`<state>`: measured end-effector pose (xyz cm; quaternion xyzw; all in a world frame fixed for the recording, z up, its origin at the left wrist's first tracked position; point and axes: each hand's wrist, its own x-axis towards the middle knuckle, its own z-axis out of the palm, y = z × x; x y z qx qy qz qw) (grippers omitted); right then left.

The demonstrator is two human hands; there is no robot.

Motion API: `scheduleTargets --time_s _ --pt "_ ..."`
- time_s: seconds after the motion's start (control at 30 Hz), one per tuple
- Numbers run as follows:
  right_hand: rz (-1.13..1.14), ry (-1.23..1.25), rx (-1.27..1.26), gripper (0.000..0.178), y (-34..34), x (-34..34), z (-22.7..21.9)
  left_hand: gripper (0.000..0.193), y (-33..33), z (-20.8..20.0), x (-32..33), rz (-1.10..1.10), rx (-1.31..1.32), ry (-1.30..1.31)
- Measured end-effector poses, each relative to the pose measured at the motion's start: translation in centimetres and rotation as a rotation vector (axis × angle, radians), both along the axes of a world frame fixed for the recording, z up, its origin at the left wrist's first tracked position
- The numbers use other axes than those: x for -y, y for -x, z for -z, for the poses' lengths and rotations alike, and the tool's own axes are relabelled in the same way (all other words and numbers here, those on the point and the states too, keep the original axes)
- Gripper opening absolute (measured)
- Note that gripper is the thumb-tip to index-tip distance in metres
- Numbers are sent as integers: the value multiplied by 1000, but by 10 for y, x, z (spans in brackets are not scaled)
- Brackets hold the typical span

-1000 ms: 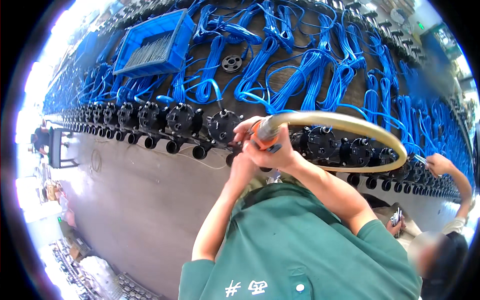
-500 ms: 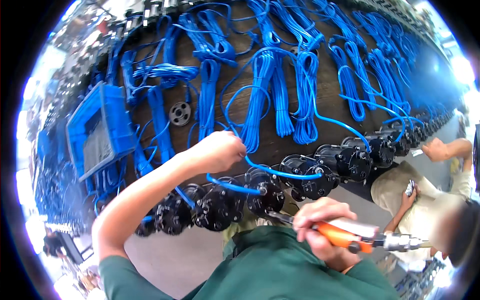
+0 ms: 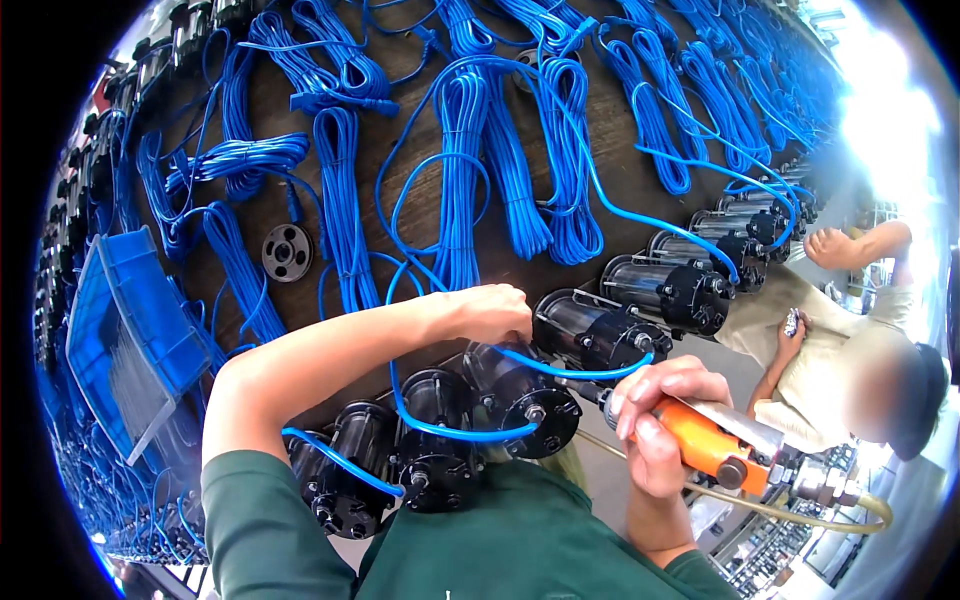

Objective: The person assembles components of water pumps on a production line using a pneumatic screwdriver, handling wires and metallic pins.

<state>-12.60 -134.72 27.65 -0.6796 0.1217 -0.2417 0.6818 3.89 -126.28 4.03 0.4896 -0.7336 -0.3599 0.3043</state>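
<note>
My right hand point(image 3: 655, 410) grips an orange air screwdriver point(image 3: 705, 440) with a metal nose and a hose at its tail. Its nose points left, close to the ends of the black cylindrical units, just below a blue cable; I cannot tell whether the bit touches anything. My left hand point(image 3: 500, 312) is closed over the back of a black cylindrical unit point(image 3: 540, 410) with a clear body. What its fingers hold, if anything, is hidden. Beside it lies another black unit point(image 3: 600, 335), a blue cable point(image 3: 570, 370) curving out of its end cap.
Coiled blue cable bundles point(image 3: 460, 170) cover the dark tabletop point(image 3: 400, 130). A blue crate point(image 3: 140, 330) stands at the left, near a round metal disc with holes point(image 3: 287, 252). More units point(image 3: 435, 450) line the near edge. A co-worker point(image 3: 800, 340) stands at the right.
My view has shifted, so the table contents appear farther left. My left hand has moved right to the units. The screwdriver's nose has moved from one unit's end toward the unit to its right.
</note>
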Motion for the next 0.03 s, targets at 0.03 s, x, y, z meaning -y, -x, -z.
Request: scheduleTargets --time_s 0.03 --pt "-7 4 -6 29 -1 -1 0 32 -2 0 3 42 24 -22"
